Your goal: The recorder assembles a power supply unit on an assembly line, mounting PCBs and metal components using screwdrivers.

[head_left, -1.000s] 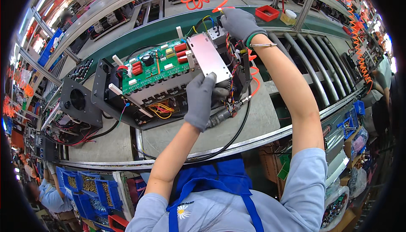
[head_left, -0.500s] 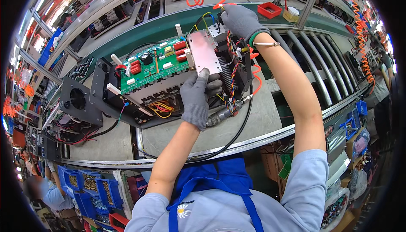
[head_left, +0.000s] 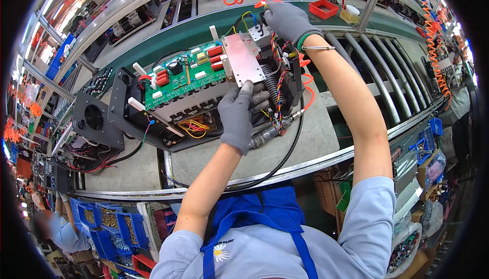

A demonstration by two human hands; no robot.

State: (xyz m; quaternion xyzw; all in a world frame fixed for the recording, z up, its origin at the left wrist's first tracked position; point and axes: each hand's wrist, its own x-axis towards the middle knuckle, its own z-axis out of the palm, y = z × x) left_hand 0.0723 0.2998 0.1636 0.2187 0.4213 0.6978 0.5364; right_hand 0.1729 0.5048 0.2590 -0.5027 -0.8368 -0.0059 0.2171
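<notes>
An opened electronic unit, a black metal chassis [head_left: 118, 107] with a green circuit board [head_left: 175, 78], lies on the bench before me. A pinkish metal plate [head_left: 242, 57] sits on top, right of the board. My left hand [head_left: 238, 113], in a grey glove, grips the plate's near edge, thumb on top and fingers curled beside and under it. My right hand [head_left: 290, 22], also gloved, is closed beyond the chassis's far right corner. At its fingertips an orange coiled hose ends; what lies inside the grip is hidden. A grey pneumatic tool [head_left: 265, 137] lies by the near side.
Metal rollers [head_left: 374, 75] run off to the right. A red tray [head_left: 323, 9] and a white-lidded jar [head_left: 350, 14] stand at the far side. A black fan panel [head_left: 92, 117] leans at the left. Blue bins [head_left: 131, 230] of small parts and another person [head_left: 66, 232] are lower left.
Both hands keep nearly the same places. The right hand has shifted slightly left and toward the far side; the left thumb remains on the plate's edge.
</notes>
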